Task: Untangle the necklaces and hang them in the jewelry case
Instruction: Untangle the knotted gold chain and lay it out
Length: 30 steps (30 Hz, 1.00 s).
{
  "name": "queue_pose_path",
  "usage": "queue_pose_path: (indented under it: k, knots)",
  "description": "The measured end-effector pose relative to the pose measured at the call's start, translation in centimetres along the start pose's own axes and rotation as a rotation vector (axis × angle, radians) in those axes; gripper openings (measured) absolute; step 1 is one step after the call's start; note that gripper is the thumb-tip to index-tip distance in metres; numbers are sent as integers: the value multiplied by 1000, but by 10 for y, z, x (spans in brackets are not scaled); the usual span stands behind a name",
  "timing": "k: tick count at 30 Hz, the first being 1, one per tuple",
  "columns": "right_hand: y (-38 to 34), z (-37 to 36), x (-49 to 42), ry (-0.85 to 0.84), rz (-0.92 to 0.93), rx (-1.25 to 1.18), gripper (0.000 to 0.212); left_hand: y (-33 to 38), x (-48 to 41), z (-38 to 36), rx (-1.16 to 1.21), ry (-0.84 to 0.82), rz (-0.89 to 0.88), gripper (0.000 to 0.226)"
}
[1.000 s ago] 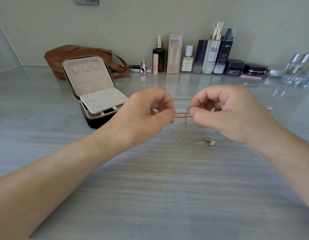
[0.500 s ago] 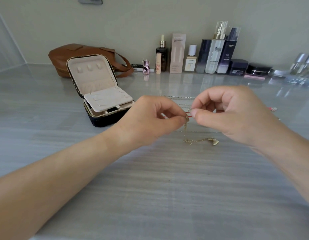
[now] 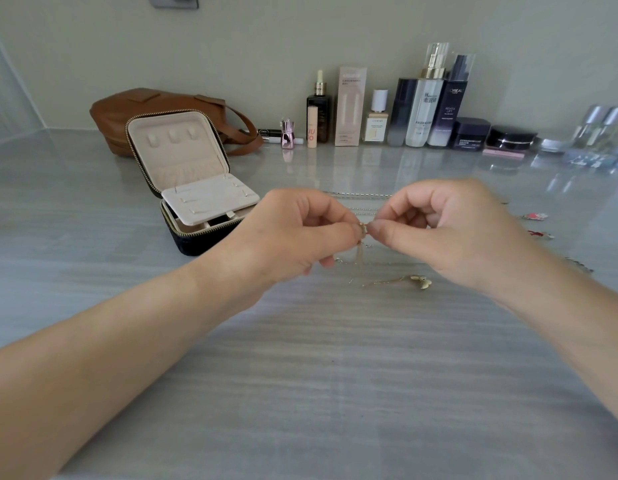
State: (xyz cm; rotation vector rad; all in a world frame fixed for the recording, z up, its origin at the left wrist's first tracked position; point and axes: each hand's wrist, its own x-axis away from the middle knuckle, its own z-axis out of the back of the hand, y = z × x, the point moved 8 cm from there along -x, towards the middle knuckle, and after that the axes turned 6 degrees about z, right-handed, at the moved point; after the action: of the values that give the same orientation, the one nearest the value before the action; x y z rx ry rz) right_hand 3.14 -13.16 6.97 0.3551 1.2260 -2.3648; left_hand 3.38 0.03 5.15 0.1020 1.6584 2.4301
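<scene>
fingers: my left hand (image 3: 300, 233) and right hand (image 3: 449, 230) both pinch the thin gold necklace (image 3: 359, 255), fingertips almost touching | necklace: chain hangs down, its charm (image 3: 422, 281) lies on the gray table (image 3: 335, 375) | other chains (image 3: 359, 194) lie behind my hands | open jewelry case (image 3: 196, 188) sits on my left | bottles (image 3: 422, 112) by the wall
</scene>
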Motion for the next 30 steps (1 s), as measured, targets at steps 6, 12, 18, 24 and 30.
queue_pose_path:
  k: [6, 12, 18, 24, 30]
  knots:
    - [-8, -6, 3, -60, 37, 14, 10, -4, -2, 2, -7, 29, 28, 19]
    - [-6, -7, 3, -40, 62, 114, 9, 3, 2, 1, -103, 58, -57, 21]
    - [-9, -3, 2, 9, 71, 125, 11, 5, 3, 3, -171, 93, -90, 22]
    - [-4, -3, 2, 9, 19, -1, 9, 5, 2, 4, -111, 77, -37, 20]
    - [2, -3, 0, 5, -47, -129, 7, -5, 0, -1, 36, -17, 77, 18]
